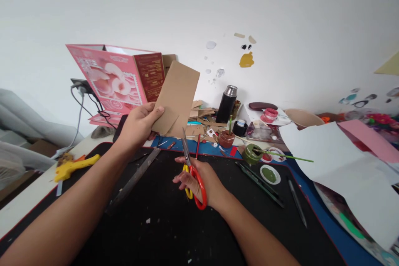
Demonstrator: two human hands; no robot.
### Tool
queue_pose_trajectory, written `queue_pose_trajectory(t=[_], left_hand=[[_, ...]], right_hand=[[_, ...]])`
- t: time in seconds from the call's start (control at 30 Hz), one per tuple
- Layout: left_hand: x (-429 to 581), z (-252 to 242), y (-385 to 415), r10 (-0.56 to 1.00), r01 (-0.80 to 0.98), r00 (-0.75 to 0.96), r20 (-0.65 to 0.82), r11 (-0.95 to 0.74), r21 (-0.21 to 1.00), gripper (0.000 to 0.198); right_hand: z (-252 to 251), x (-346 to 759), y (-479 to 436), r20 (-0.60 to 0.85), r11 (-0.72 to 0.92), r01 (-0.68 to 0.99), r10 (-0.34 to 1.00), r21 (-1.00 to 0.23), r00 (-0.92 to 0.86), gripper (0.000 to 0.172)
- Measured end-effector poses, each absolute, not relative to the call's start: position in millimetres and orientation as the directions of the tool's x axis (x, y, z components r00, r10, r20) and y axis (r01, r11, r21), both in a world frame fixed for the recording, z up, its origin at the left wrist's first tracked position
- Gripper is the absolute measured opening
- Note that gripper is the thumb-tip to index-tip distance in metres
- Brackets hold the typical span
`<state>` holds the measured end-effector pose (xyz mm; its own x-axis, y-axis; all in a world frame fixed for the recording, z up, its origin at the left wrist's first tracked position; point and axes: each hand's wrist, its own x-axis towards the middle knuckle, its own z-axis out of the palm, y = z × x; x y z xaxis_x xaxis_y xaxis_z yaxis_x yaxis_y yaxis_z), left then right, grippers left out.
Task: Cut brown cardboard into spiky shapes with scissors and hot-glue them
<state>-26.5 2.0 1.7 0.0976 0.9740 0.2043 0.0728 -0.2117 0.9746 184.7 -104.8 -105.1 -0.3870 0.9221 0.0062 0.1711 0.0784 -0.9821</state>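
So, via head cam, I've got the tan cardboard (183,87) up in the air, tilted, prob. above the far part of the black mat (162,224). L hand (140,121) grips its lower left side, thumb on the near face; a smaller card piece (166,122) sits under that thumb, loose or attached, can't tell. I'd rate the card light, fairly stiff, dry & not slippery, but prone to crease if squeezed hard or bent. Best hold IMO: flat pinch by the edge, approx. where the thumb is, fingers spread behind for support.

R hand (208,183) holds the scissors (193,170) by the red & yellow handles, tips up nr the card's bottom edge; contact unclear. Scissors prob. a bit heavier, rigid, best held by the loops.

Further out: metal ruler (134,181) on the mat at L, yellow glue gun (76,167) past it. To the R, green paint jar (251,155) w/ a brush (291,157) across it. Behind: pink box (115,75), card scraps (202,113), black thermos (226,107).
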Motion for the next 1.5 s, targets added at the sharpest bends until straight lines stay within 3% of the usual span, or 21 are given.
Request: queue_pose_trajectory(t=[1.5], left_hand=[[-26.0, 0.8, 4.8, 0.984, 0.081, 0.068, 0.167, -0.172, 0.982, 0.03]], right_hand=[[-105.8, 184.0, -105.3, -0.023, 0.035, 0.14, 0.918, -0.989, -0.395, 0.099]])
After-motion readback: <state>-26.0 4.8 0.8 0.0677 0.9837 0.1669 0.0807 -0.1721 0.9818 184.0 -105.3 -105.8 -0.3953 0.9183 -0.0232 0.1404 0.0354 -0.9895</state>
